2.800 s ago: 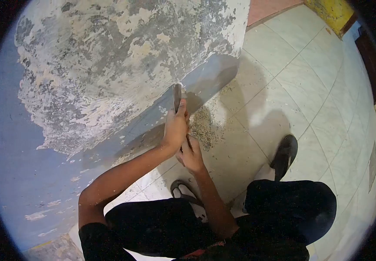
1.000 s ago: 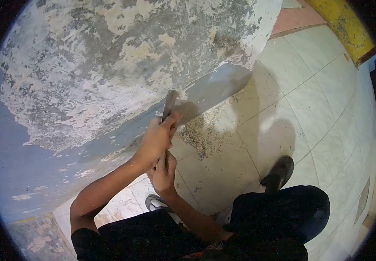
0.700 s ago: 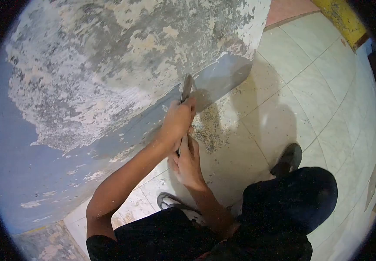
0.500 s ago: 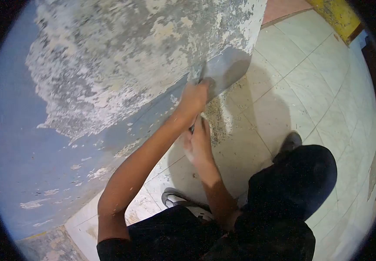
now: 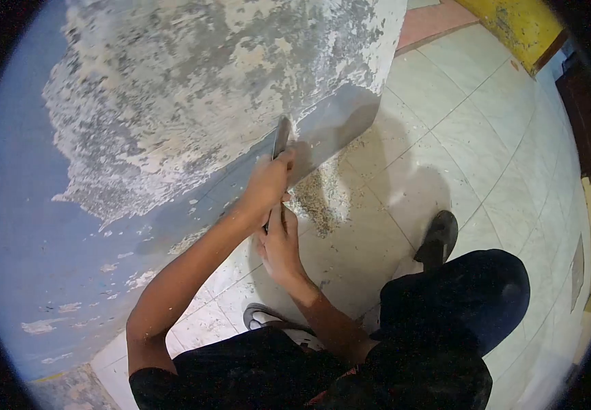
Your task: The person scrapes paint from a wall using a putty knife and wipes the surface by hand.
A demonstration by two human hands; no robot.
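Observation:
A flat metal scraper point(image 5: 282, 134) has its blade tip against the wall, at the lower edge of the rough stripped patch point(image 5: 193, 89), where bare plaster meets blue-grey paint point(image 5: 49, 273). My left hand point(image 5: 269, 183) is wrapped round the tool just below the blade. Lower down, my right hand point(image 5: 282, 249) is closed round the dark rear end of the tool, close under the left hand. Most of the handle is hidden by my fingers. Loose paint chips point(image 5: 319, 205) lie on the floor beside the hands.
Pale floor tiles point(image 5: 473, 164) stretch to the right of the wall. My sandalled feet, one at the right point(image 5: 440, 232) and one at the lower middle point(image 5: 262, 317), stand near the debris. A yellow painted block point(image 5: 514, 27) is at the upper right.
Both hands and the scraper have moved left along the paint edge and down in the view. The blade shows more clearly now. The camera view has shifted slightly.

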